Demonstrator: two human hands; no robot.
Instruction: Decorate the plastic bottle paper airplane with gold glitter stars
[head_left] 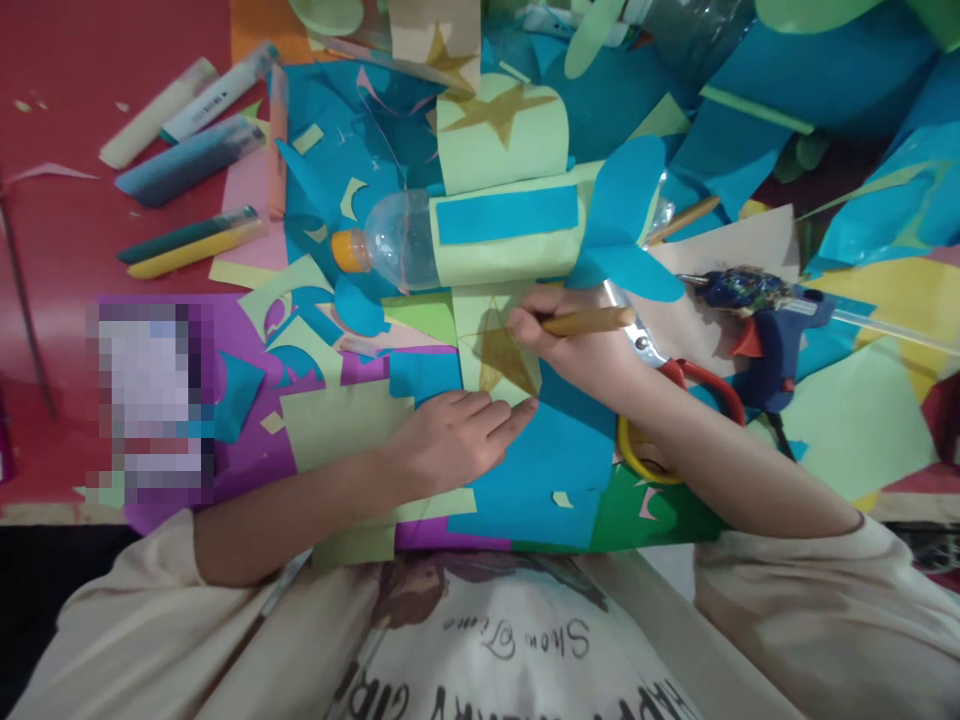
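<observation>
My right hand (562,325) grips a gold-brown marker (600,320) over a light green paper piece (476,310). On that piece is a star (499,362), gold across its lower part and paler with outlines at the top. My left hand (454,440) lies on the paper's lower edge, index finger stretched out. Just beyond them a plastic bottle (401,240) with an orange cap lies on its side, wrapped in light green paper with a blue strip (506,215). Blue petal-shaped pieces (626,190) stand at its right end. Another gold star (502,115) is on a curled green paper.
Scissors (679,372) with red and yellow handles lie partly beneath my right forearm. Right of them rests a blue glue gun (780,345). Several markers (191,160) lie at upper left, and a blurred-out object (154,400) lies at left. Paper scraps cover much of the red table (52,240).
</observation>
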